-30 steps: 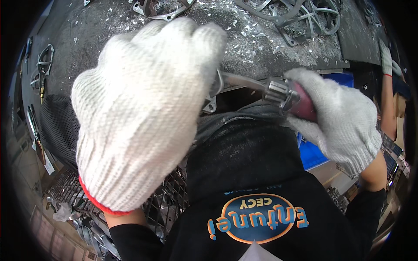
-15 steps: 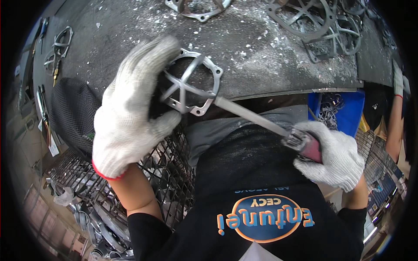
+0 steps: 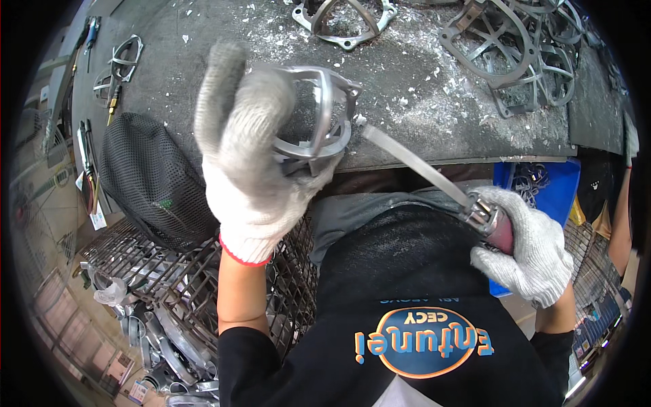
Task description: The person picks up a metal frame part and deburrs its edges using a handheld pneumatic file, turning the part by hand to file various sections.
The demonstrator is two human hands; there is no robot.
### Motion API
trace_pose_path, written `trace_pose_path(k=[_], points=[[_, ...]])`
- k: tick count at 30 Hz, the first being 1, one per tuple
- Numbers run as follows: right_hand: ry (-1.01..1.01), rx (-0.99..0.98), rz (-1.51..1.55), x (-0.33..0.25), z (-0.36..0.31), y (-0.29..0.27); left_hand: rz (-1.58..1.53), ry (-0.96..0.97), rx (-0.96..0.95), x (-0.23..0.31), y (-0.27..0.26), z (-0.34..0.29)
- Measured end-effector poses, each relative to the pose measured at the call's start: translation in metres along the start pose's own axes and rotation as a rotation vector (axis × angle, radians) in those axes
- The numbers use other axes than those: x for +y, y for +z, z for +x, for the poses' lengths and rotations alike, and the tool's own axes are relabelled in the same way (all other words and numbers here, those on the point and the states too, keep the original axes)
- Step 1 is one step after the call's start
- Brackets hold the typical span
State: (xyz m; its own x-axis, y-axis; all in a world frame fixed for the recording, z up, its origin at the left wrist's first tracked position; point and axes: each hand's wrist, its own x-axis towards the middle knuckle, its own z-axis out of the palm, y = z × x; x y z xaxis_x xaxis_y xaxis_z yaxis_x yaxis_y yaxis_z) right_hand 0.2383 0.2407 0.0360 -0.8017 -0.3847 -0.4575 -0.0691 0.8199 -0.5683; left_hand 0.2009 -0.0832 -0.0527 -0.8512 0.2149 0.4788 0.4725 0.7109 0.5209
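My left hand (image 3: 251,156), in a white knit glove with a red cuff, is closed around the lower left side of a round silver metal casting (image 3: 325,108) with crossing ribs. The fingers are smeared by motion, and part of the casting is hidden behind them. The casting is tilted above the bench's near edge. In my right hand (image 3: 529,251), also gloved, is a narrow belt sander (image 3: 420,166) with a reddish body and a long flat arm. Its tip points up and left, close to the casting's right side, with a small gap showing.
More ribbed castings lie on the dusty dark bench (image 3: 407,129), one (image 3: 346,24) at the far middle and a pile (image 3: 502,54) at the far right. A black mesh cap (image 3: 149,180) rests at left above a wire basket (image 3: 176,258). A blue bin (image 3: 563,186) holds metal pieces.
My left hand has turned the casting, which now shows more edge-on and tilted. The sander's tip has come slightly away from its rim. The whole view has shifted a little.
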Motion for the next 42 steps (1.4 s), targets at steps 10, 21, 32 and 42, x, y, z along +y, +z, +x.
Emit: trace_pose_path(k=[10, 21, 32, 42], points=[[0.025, -0.452, 0.060, -0.021, 0.039, -0.009, 0.284, 0.023, 0.023, 0.025, -0.001, -0.012], [-0.010, -0.296, 0.027, -0.016, 0.049, 0.015, 0.252, 0.165, -0.036, 0.007, -0.006, -0.003], [0.115, -0.416, 0.134, -0.020, 0.052, 0.005, 0.099, 0.158, -0.083, -0.003, -0.010, 0.006], [0.202, -0.324, -0.052, -0.013, 0.033, 0.015, -0.185, 0.120, -0.368, 0.005, 0.005, 0.043]])
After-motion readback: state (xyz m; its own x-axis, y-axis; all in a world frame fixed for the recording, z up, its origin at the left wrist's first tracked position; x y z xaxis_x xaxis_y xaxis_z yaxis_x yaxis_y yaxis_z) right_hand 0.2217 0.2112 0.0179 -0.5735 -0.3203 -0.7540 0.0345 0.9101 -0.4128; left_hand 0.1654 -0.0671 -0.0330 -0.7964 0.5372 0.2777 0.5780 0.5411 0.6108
